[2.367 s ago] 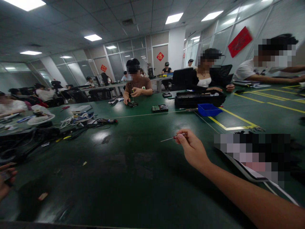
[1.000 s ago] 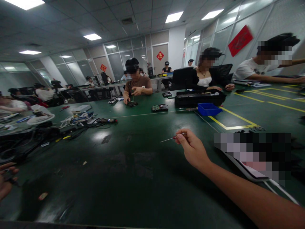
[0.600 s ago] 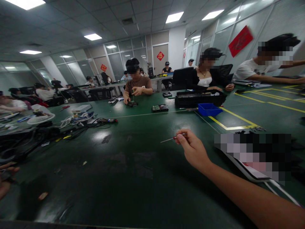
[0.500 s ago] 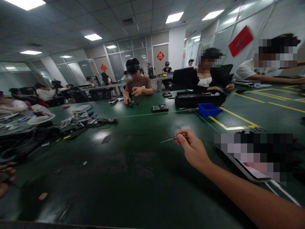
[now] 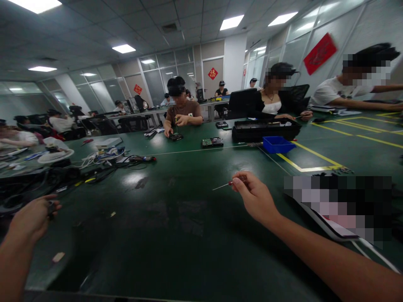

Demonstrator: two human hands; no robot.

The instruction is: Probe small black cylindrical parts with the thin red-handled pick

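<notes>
My right hand (image 5: 255,197) hovers over the green table (image 5: 176,218) with its fingers pinched on a thin screwdriver (image 5: 228,184), red at the grip, whose metal shaft points left. My left hand (image 5: 33,218) is at the lower left, fingers curled around a small dark object (image 5: 50,206) that I cannot make out. A wide stretch of bare mat lies between the two hands.
A tangle of cables and tools (image 5: 94,163) lies at the left. A blue bin (image 5: 277,144) and a black case (image 5: 264,129) stand at the back right, circuit boards (image 5: 212,142) mid-table. A pixelated dark item (image 5: 340,201) sits right of my hand. Several people sit at the tables.
My left hand has come up from the lower left edge and forward over the table, still closed on the small dark object. My right hand and the screwdriver have stayed put.
</notes>
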